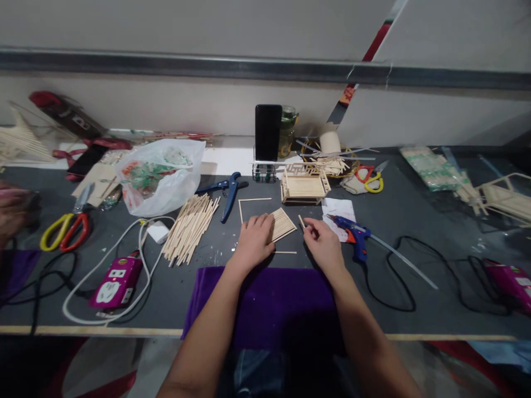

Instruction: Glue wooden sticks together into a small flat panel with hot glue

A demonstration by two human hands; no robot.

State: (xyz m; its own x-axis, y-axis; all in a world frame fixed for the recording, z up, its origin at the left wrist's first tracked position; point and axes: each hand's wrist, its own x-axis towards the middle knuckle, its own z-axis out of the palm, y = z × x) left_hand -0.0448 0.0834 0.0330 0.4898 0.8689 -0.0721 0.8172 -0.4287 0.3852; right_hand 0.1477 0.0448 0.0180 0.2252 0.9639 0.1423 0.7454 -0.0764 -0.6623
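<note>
My left hand (254,239) lies with its fingers spread over the left part of a small panel of wooden sticks (284,224), pressing it on the dark table. To the right of the panel, my right hand (321,240) pinches a short wooden stick (301,221) between thumb and fingertips. Thin sticks (255,199) form a corner behind my left hand, and another thin stick (286,252) lies just in front of the panel. Farther back stands a small tray-like frame built of sticks (305,187).
A blue glue gun (360,236) with its black cord lies at right. Loose sticks (191,229), a blue cutter (230,198) and a plastic bag (161,188) are at left. A phone (267,131) stands behind. Another person's hand (11,213) shows at far left.
</note>
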